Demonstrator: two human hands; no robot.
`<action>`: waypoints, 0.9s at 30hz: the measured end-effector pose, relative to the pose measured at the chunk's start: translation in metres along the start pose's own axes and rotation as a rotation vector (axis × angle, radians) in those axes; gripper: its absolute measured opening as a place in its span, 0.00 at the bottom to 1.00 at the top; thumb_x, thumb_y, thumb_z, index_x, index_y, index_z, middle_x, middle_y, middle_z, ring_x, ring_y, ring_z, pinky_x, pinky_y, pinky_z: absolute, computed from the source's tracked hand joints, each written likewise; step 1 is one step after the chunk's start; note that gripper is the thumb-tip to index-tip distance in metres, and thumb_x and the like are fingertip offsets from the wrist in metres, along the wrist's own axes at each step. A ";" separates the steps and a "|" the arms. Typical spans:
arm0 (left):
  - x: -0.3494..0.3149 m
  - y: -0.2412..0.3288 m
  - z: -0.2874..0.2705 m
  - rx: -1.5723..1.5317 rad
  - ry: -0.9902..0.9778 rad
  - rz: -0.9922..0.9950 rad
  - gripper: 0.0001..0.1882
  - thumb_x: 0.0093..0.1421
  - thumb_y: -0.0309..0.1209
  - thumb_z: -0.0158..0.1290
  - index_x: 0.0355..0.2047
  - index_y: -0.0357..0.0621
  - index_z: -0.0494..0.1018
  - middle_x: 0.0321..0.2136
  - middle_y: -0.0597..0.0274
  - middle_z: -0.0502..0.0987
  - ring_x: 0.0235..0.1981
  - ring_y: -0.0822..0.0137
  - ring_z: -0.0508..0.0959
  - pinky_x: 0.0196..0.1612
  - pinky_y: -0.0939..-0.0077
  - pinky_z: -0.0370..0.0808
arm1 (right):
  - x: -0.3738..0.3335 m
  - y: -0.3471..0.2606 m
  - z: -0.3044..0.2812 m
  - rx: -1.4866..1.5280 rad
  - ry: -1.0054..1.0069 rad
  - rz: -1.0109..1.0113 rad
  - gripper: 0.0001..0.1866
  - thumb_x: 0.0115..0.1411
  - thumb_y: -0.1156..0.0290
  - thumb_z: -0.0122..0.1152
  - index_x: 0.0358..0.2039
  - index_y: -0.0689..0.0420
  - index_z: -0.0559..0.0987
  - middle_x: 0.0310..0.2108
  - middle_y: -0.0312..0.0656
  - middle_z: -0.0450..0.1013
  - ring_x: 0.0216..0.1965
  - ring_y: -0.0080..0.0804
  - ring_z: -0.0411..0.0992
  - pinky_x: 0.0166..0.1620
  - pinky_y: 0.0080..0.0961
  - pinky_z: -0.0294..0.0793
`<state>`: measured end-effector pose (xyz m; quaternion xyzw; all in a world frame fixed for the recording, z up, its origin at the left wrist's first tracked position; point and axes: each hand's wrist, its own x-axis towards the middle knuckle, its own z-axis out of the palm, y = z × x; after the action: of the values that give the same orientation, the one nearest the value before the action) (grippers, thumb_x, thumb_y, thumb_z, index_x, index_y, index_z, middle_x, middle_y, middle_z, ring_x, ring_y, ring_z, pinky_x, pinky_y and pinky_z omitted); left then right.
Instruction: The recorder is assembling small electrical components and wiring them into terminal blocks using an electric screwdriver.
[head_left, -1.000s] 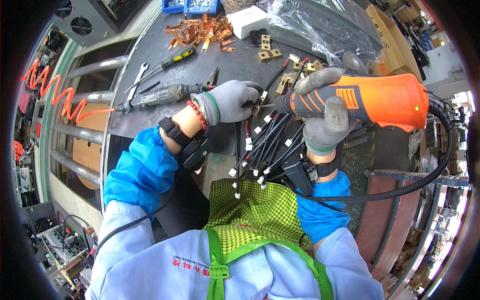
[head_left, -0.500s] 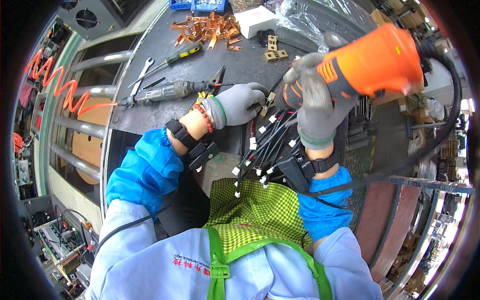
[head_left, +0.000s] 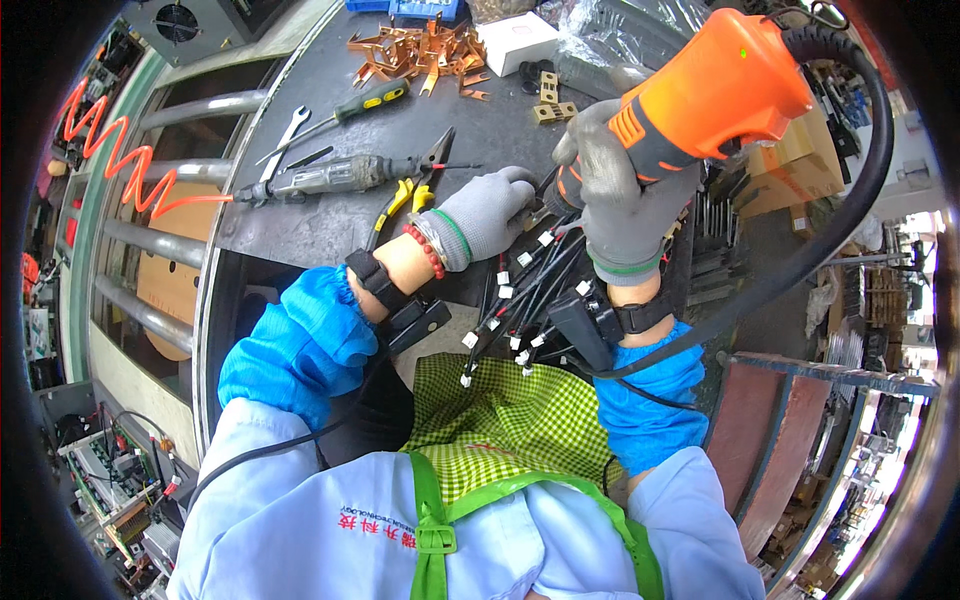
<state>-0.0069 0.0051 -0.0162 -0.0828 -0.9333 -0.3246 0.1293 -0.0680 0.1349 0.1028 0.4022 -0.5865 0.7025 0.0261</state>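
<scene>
My right hand (head_left: 625, 195), in a grey glove, is wrapped round an orange corded power tool (head_left: 700, 95) with black grip parts. The tool's dark front end points down and left toward my other hand. My left hand (head_left: 485, 215), gloved too, rests near the table edge with its fingers curled closed right beside that tool end. What its fingers hold is hidden. Below both hands a bundle of black cables (head_left: 535, 285) with small white connectors hangs over the edge. Yellow-handled pliers (head_left: 405, 200) lie just past my left wrist.
On the dark tabletop (head_left: 330, 225) lie a grey air tool (head_left: 340, 178), a green-handled screwdriver (head_left: 370, 100) and a wrench (head_left: 285, 145). Farther back are a pile of copper brackets (head_left: 420, 55), a white box (head_left: 517, 43) and brass pieces (head_left: 552, 105). A thick black cord (head_left: 880, 150) loops at my right.
The orange tool and my right hand have shifted slightly left, and the tool's rear has tipped upward. My left hand has moved little, and the yellow pliers show more fully.
</scene>
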 end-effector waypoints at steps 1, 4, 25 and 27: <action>0.001 0.000 0.001 -0.003 -0.013 -0.016 0.09 0.50 0.24 0.52 0.33 0.38 0.74 0.40 0.46 0.72 0.38 0.44 0.76 0.43 0.58 0.75 | 0.001 0.001 0.000 -0.001 0.016 -0.030 0.05 0.52 0.76 0.57 0.29 0.63 0.74 0.21 0.41 0.73 0.21 0.27 0.72 0.28 0.24 0.73; 0.006 0.001 0.000 -0.006 -0.033 -0.028 0.10 0.50 0.25 0.53 0.35 0.38 0.75 0.40 0.47 0.73 0.38 0.44 0.76 0.43 0.58 0.75 | 0.009 -0.003 -0.005 0.038 -0.005 0.020 0.04 0.53 0.77 0.55 0.30 0.63 0.75 0.23 0.41 0.74 0.22 0.27 0.73 0.28 0.24 0.74; 0.147 0.071 0.052 0.302 0.082 -0.273 0.14 0.56 0.39 0.49 0.38 0.48 0.78 0.41 0.53 0.76 0.47 0.47 0.72 0.49 0.55 0.71 | -0.076 -0.100 -0.151 -0.273 0.284 -0.335 0.22 0.48 0.61 0.65 0.42 0.54 0.71 0.30 0.39 0.73 0.33 0.35 0.71 0.39 0.36 0.70; 0.146 0.069 0.048 0.153 0.013 -0.276 0.15 0.56 0.40 0.49 0.39 0.47 0.77 0.43 0.50 0.75 0.45 0.47 0.74 0.48 0.57 0.72 | -0.070 -0.100 -0.151 -0.486 0.120 -0.409 0.25 0.46 0.66 0.68 0.45 0.52 0.70 0.33 0.38 0.73 0.36 0.36 0.71 0.41 0.38 0.70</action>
<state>-0.1383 0.0992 0.0310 0.0586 -0.9569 -0.2680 0.0951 -0.0504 0.3243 0.1431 0.4517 -0.6415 0.5445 0.2966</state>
